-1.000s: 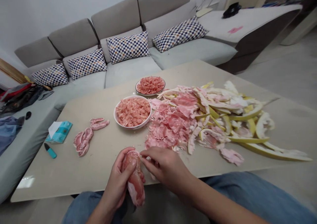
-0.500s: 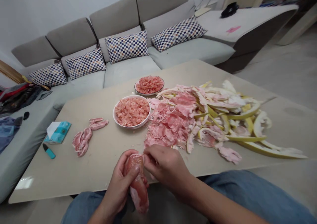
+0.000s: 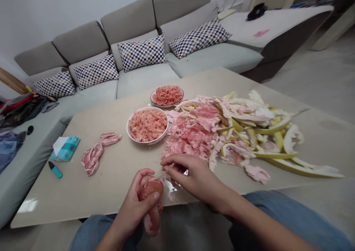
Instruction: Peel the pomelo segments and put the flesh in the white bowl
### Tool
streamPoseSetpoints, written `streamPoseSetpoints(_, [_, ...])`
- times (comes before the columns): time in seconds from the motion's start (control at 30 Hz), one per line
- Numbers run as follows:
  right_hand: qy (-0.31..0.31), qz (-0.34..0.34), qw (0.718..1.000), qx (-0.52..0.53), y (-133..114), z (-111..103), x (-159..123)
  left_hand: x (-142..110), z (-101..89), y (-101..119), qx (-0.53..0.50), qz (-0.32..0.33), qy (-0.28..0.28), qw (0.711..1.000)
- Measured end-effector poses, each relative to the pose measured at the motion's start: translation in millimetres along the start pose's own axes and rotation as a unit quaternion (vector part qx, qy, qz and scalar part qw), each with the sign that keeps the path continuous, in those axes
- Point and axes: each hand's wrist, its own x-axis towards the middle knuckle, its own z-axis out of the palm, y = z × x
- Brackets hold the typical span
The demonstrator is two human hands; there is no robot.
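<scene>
Pomelo segment sits clamped in the left hand, over the table edge; the right hand hovers just beside it, apart; we cannot tell whether its fingers grip the pink shreds below them.

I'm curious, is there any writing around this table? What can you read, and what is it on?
Nothing here can be read.
The teal tissue box has printing, too small and blurred to read.
The teal-and-black marker shows no legible marks.
The pink slip on the sofa's raised end is too small to tell whether it bears writing.
</scene>
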Motion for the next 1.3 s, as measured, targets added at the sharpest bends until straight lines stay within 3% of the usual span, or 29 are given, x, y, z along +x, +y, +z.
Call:
streamPoseSetpoints(0.17, [-0.091, -0.022, 0.995, 0.038, 0, -2, 1, 1, -1.9, -2, 0.016, 0.027, -0.002, 1.000])
streamPoseSetpoints(0.3, [-0.096, -0.088, 0.991, -0.013, 2, 0, 1, 1, -4.0, -4, 0.018, 0.024, 0.003, 1.000])
streamPoseSetpoints(0.57, [-0.121, -0.097, 0.986, -0.067, -1, -2, -3, 2, -6.0, -2, 0.055, 0.058, 0.049, 0.996])
streamPoseSetpoints(0.7, [-0.098, -0.115, 0.985, -0.081, 2, -1, -4, 3, -6.4, 0, 0.069, 0.025, 0.036, 0.997])
streamPoseSetpoints(0.87, [-0.046, -0.136, 0.985, -0.100, 3, 1, -5, 5, -3.1, 2, 0.092, 0.047, 0.047, 0.994])
streamPoseSetpoints(1.0, [-0.007, -0.148, 0.984, -0.101, 5, 5, -5, 2, -2.5, 1, 0.143, 0.037, 0.010, 0.989])
streamPoseSetpoints(1.17, [0.028, -0.118, 0.991, -0.058, 1, 5, 0, -3, -0.9, 2, 0.224, 0.083, 0.015, 0.971])
streamPoseSetpoints(1.3, [0.079, -0.059, 0.995, -0.023, 1, 0, 6, -3, 6.6, 2, 0.301, 0.113, -0.048, 0.946])
